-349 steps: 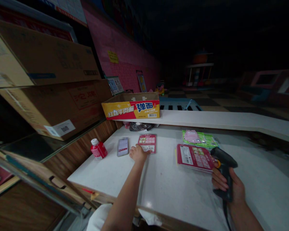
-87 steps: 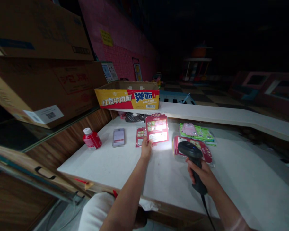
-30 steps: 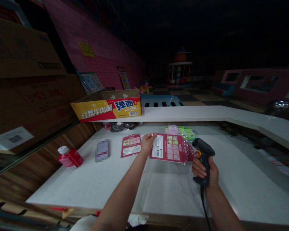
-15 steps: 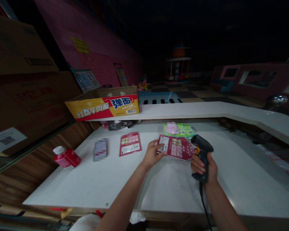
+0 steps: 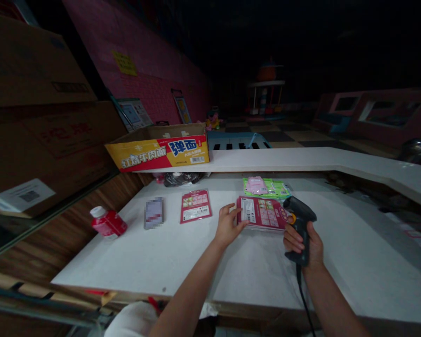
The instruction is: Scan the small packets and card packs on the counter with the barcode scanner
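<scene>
My left hand (image 5: 228, 225) lies spread on the white counter (image 5: 133, 262), its fingertips at the left edge of a red printed card-backed packet (image 5: 263, 213). The packet lies flat, and its underside is hidden. My right hand (image 5: 301, 244) grips a black handheld barcode scanner (image 5: 300, 224) just right of the packet, with the scanner's head tipped up and forward. A black cord (image 5: 303, 295) drops from its handle past the counter's front edge.
On the counter stand a red-and-white bottle (image 5: 108, 222), a pixelated phone (image 5: 153, 213), a second red packet (image 5: 195, 206) and green-and-pink packs (image 5: 265, 187). A black bag (image 5: 180, 179) sits beneath a raised white ledge (image 5: 301, 159) bearing a yellow-and-red carton (image 5: 157, 149).
The red packet has gone from being held up in my left hand to lying flat on the counter. My left hand has opened at its edge, and the scanner stays in my right hand.
</scene>
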`<state>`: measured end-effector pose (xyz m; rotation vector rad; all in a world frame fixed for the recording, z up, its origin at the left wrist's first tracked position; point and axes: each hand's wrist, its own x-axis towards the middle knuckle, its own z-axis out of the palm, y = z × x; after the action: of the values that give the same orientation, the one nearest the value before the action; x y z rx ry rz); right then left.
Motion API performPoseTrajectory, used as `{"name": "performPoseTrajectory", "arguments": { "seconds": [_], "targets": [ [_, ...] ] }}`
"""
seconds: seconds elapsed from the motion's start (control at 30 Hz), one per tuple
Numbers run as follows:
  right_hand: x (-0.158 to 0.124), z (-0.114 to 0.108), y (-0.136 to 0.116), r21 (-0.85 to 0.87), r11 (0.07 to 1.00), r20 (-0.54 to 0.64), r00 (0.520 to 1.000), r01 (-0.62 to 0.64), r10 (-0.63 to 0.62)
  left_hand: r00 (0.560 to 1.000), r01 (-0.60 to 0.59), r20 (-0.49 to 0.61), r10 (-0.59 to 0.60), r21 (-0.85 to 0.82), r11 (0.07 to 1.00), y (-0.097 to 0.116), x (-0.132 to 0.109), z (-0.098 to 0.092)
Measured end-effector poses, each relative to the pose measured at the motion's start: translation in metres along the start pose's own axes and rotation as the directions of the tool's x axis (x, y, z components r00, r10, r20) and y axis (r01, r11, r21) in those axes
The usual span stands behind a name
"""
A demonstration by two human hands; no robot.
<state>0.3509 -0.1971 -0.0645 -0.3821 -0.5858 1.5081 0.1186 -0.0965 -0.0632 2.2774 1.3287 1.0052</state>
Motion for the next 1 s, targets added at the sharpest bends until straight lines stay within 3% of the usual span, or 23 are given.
{"name": "performPoseTrajectory", "arguments": {
  "seconds": [0.1,0.23,0.37,0.5,0.8,1.0],
  "targets": [
    [-0.002,0.0,0.0,0.019,1.0,-0.022,1.0,-0.02,0.021,0.974,0.219,-0.102,-0.204,0.162,0.962,-0.019,0.0,-0.024],
    [-0.005,-0.002,0.0,0.063,0.996,-0.027,0.998,-0.055,0.057,0.835,0.549,-0.29,-0.467,0.402,0.732,-0.043,-0.004,-0.064],
    [-0.006,-0.002,0.001,0.059,0.996,-0.035,0.997,-0.066,0.068,0.701,0.709,-0.381,-0.603,0.461,0.534,-0.059,-0.011,-0.089],
    [-0.007,0.0,0.0,0.018,0.998,-0.06,0.996,-0.065,0.066,0.611,0.78,-0.363,-0.704,0.426,0.458,-0.071,-0.011,-0.096],
    [-0.008,-0.004,0.002,0.044,0.997,-0.042,0.997,-0.066,0.068,0.529,0.842,-0.293,-0.796,0.297,0.451,-0.084,-0.004,-0.111],
    [-0.007,-0.006,0.003,0.066,0.995,-0.051,0.996,-0.072,0.075,0.518,0.853,-0.27,-0.812,0.092,0.514,-0.095,-0.01,-0.121]
  ]
}}
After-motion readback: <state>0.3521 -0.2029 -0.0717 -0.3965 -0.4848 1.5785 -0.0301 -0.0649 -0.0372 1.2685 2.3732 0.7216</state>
